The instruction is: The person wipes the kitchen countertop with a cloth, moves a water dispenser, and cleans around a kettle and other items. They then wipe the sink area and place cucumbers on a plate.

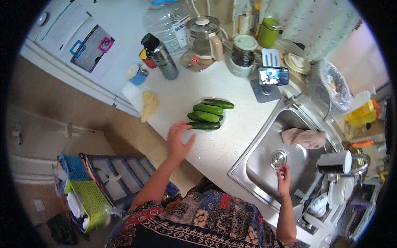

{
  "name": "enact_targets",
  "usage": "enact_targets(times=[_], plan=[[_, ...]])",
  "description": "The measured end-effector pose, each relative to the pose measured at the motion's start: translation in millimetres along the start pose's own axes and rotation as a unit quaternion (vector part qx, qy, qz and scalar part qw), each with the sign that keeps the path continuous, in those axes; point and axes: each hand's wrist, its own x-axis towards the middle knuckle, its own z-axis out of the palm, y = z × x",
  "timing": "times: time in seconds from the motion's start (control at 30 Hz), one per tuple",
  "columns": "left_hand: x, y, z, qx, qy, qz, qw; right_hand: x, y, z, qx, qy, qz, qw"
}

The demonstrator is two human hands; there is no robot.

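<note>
Several smooth green cucumbers (208, 116) lie side by side on the white countertop (229, 148). A pale rim, perhaps of a plate, shows beside them. My left hand (180, 142) is at the left end of the nearest cucumber (204, 125), thumb and fingers spread. Its fingertips overlap that end in the view; whether they touch it I cannot tell. Over the stainless steel sink (257, 155) hangs my right hand (283, 179), fingers loosely bent, with nothing visible in it. Below its fingertips is the drain strainer (278, 159). A wet-looking pinkish cloth (304, 138) lies in the basin.
A yellow cloth (149, 105) lies at the counter's left edge. Behind stand a steel thermos (167, 63), a glass kettle (203, 34), a green-lidded jar (244, 52) and a phone (273, 76) on a stand. A lined bin (328, 86) and stacked bowls (318, 206) flank the sink.
</note>
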Motion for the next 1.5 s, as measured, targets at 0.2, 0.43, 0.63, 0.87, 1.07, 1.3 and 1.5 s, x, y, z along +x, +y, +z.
enact_targets(times=[0.2, 0.43, 0.63, 0.87, 1.07, 1.3, 1.5], plan=[[8, 36, 5, -0.099, -0.08, 0.035, 0.991, 102, 30, -52, 0.247, 0.133, 0.248, 0.927], [-52, 79, 16, -0.132, -0.304, 0.099, 0.938, 135, 91, -8, -0.209, 0.294, 0.101, 0.927], [-62, 96, 49, -0.178, -0.408, 0.079, 0.892, 121, 106, -26, -0.258, 0.137, 0.302, 0.908], [-60, 150, 198, -0.441, -0.477, -0.492, 0.58, 62, -37, -50, 0.462, -0.061, 0.124, 0.876], [-45, 173, 346, -0.709, -0.38, -0.474, 0.357, 41, -36, -81, 0.551, 0.098, 0.082, 0.824], [90, 199, 373, -0.712, -0.437, -0.302, 0.459, 185, -8, -89, 0.393, 0.29, -0.077, 0.869], [92, 198, 468, -0.591, -0.515, -0.138, 0.606, 247, 87, -77, 0.061, 0.466, -0.091, 0.878]])
